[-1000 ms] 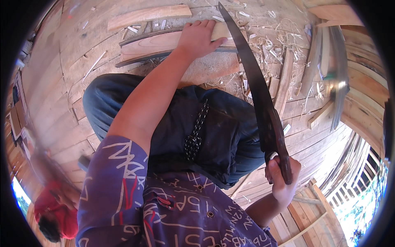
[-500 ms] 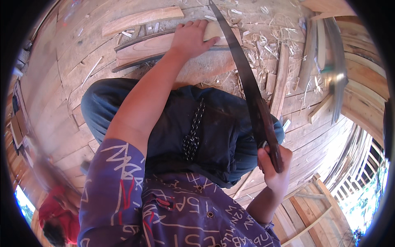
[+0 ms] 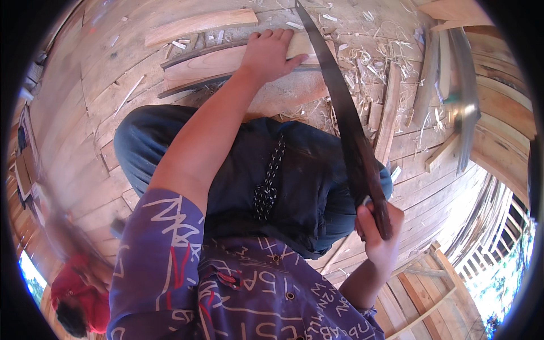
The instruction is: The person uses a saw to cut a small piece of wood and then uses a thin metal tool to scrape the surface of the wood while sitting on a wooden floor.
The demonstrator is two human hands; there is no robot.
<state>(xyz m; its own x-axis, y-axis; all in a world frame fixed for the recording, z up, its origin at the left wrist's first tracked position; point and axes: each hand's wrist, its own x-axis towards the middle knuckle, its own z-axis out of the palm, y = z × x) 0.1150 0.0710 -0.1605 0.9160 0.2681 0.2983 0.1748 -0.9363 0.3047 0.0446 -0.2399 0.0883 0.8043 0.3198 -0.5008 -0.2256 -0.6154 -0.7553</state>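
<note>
My right hand is closed round the dark wooden handle of a hand saw. The saw's long, narrowing blade slants away past my right knee, its tip near the top of the view. Under the far half of the blade lies the right end of a pale wooden board with darker edges. My left hand grips this board just left of the blade, fingers over its far side and thumb stretched towards the saw. The blade hides part of the board's end, so I cannot tell how deep the teeth sit.
Another plank lies beyond the board. Curled shavings and offcuts litter the plank floor around a long strip on the right. Stacked timber stands at the far right. A person in red sits at the lower left.
The board, my left hand and the saw blade appear slightly further right in the view. Both hands keep their grips.
</note>
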